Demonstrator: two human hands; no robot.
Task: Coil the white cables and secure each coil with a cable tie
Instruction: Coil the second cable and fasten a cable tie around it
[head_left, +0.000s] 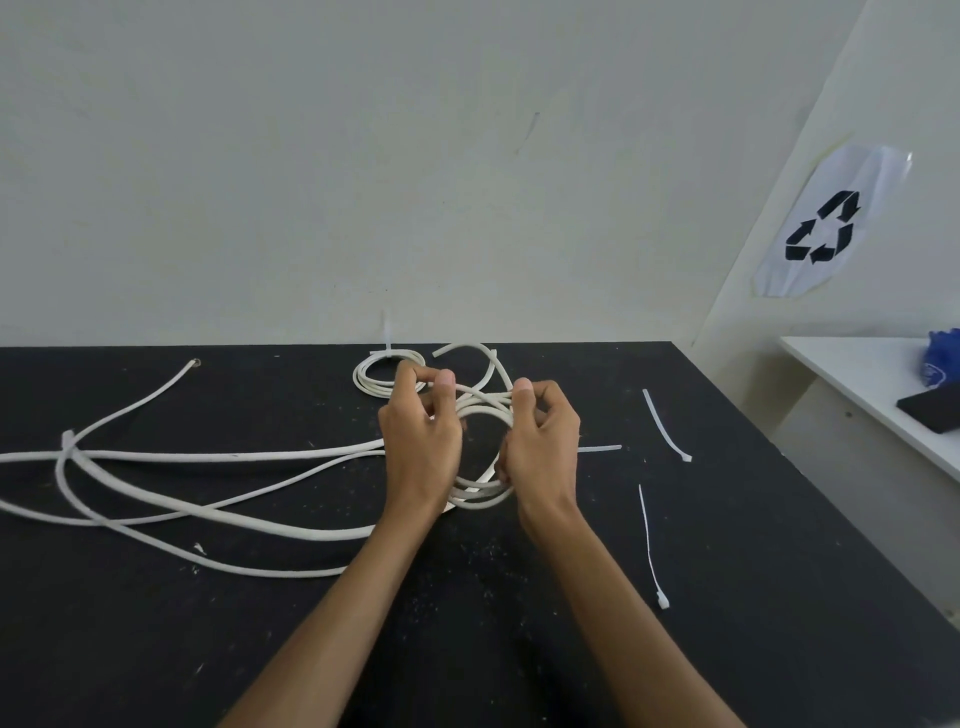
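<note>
Between both hands, above the black table (467, 623), I hold a half-formed coil of white cable (480, 413). My left hand (421, 431) pinches the cable at the coil's left side, and my right hand (540, 431) grips the loops at its right side. The cable's loose length (208, 457) trails left across the table in long crossing strands. Behind my hands, near the wall, lies a finished small coil (374, 374) with a cable tie (387, 338) sticking up from it.
Three loose cable ties lie right of my hands: one (667, 426) slanted, one (652, 545) nearer me, one (600, 448) partly behind my right hand. A white shelf (857, 374) with a blue object (943, 358) stands at the right. The table's right edge runs diagonally.
</note>
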